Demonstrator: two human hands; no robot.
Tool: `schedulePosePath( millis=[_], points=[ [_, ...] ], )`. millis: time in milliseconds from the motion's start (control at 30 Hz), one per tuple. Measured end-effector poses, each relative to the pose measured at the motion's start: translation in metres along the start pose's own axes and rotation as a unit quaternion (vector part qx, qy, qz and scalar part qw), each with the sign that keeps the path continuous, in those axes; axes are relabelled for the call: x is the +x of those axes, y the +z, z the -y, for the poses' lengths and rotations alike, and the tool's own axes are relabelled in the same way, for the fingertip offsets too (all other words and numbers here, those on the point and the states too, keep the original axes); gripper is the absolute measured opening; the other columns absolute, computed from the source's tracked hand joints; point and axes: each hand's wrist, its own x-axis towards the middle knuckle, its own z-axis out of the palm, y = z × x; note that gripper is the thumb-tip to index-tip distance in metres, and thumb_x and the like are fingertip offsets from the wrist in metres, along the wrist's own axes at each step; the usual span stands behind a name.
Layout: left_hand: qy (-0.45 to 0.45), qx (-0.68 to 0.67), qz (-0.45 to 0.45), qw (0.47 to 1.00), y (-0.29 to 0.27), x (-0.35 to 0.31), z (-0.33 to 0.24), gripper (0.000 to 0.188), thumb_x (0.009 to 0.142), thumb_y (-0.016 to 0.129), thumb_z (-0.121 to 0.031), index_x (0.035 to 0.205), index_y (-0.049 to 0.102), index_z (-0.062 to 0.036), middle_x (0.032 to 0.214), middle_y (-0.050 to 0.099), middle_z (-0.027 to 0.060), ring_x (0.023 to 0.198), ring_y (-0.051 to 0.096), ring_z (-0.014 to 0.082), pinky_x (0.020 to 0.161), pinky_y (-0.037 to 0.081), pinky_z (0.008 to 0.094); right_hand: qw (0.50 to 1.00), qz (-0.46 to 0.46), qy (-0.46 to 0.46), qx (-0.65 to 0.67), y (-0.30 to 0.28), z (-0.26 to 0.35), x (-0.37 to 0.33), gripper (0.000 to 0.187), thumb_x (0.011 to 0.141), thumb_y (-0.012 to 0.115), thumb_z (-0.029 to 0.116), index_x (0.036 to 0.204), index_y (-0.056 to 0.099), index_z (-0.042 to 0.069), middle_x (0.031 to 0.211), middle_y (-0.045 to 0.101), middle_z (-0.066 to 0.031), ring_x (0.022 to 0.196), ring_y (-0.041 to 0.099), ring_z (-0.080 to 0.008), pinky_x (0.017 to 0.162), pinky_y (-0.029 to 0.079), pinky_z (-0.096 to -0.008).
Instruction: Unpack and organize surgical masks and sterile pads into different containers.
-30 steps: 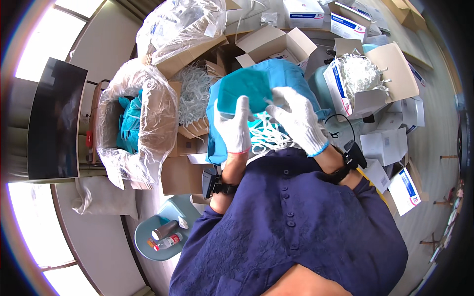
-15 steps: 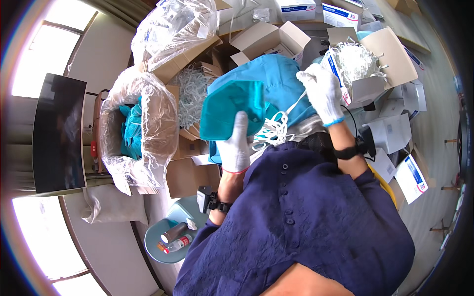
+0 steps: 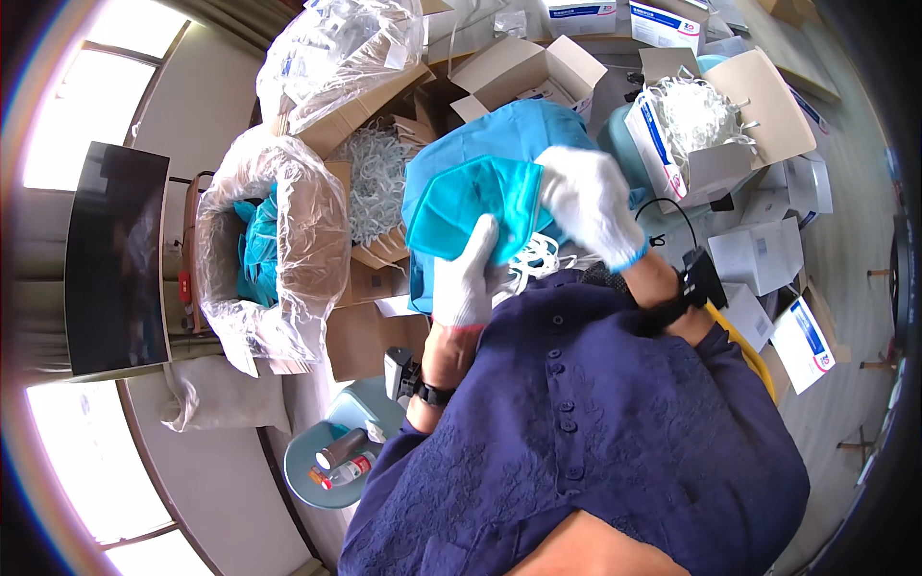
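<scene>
The broad blue cloth (image 3: pixel 514 130) forms the spread before the person; what lies under it is hidden. Off its left edge stands a plastic-lined carton (image 3: pixel 312 216) with loose teal pieces (image 3: pixel 259 250) inside. Off its far right corner, an open white box (image 3: pixel 783 110) brims with tangled white strands (image 3: pixel 696 115).

The teal mask-like piece (image 3: pixel 466 206) is held up over the cloth's near half, its left tip reaching about to the left edge. It looks thin, light and limp, creased along a few seams, so it should fold under a hard squeeze rather than break. A broad, gentle pinch near the rim ought to suit it best, leaving the middle uncrushed.

The left grip (image 3: pixel 463 283), in a white knit glove, does this, pinching the lower rim with the thumb on the upper face. Knit on fabric should not slip much. The right grip (image 3: pixel 588 202) is bunched at the piece's right edge, blurred; I cannot tell what it pinches.

Smallest are the white cords (image 3: pixel 538 259) heaped at the cloth's near edge: soft, probably stretchy, prone to snagging, best picked up singly by an end.
</scene>
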Motion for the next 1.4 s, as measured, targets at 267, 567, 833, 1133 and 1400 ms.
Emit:
schedulePosePath(
  millis=[267,567,833,1133,1400],
  points=[
    [-0.189,-0.258,0.252,0.913,-0.016,0.007,-0.014,0.039,0.101,0.049,-0.036,0.070,0.045,-0.0125,0.052,0.035,-0.0028,0.041,0.027,0.0074,0.038,0.020,0.0238,0.971,0.187,0.139,0.062,0.005,0.070,0.010,0.026,0.086,0.075,0.012,0.109,0.066,0.006,0.095,0.067,-0.0023,0.083,0.059,-0.0062,0.073,0.050,-0.0215],
    [0.207,0.326,0.025,0.922,-0.063,0.033,0.015,0.039,0.093,0.066,-0.032,0.115,0.061,-0.0006,0.099,0.065,0.0100,0.089,0.062,0.0163,0.079,0.051,0.0321,0.960,0.161,0.121,-0.193,-0.007,0.075,0.027,0.021,0.091,0.066,0.016,0.079,0.056,0.002,0.068,0.050,0.0011,0.065,0.043,-0.0065,0.058,0.039,-0.0256],
    [0.133,0.220,-0.002,0.966,-0.016,0.027,0.001,0.022,0.096,0.064,-0.020,0.097,0.065,0.0021,0.068,0.066,0.0051,0.055,0.059,0.0072,0.050,0.046,0.0216,0.975,0.052,0.167,-0.135,0.031,0.061,0.007,0.036,0.086,0.073,0.027,0.113,0.064,0.005,0.096,0.070,-0.0114,0.083,0.067,-0.0174,0.074,0.053,-0.0304],
    [0.239,0.189,-0.039,0.952,-0.024,0.034,0.013,0.017,0.096,0.064,-0.017,0.096,0.063,0.0003,0.071,0.062,0.0019,0.053,0.052,0.0064,0.048,0.040,0.0211,0.939,0.176,0.290,-0.061,0.042,0.065,-0.007,0.028,0.082,0.077,0.022,0.101,0.065,0.005,0.088,0.068,-0.0074,0.073,0.066,-0.0221,0.066,0.051,-0.0329],
    [0.241,0.005,-0.100,0.965,-0.018,-0.011,-0.020,0.018,0.099,0.058,-0.022,0.093,0.057,-0.0055,0.064,0.051,-0.0033,0.046,0.032,0.0033,0.043,0.022,0.0231,0.843,0.093,-0.286,-0.445,-0.010,0.020,0.018,0.015,0.076,0.068,0.006,0.090,0.068,0.009,0.081,0.064,-0.0090,0.073,0.064,-0.0282,0.064,0.052,-0.0360]
  ],
)
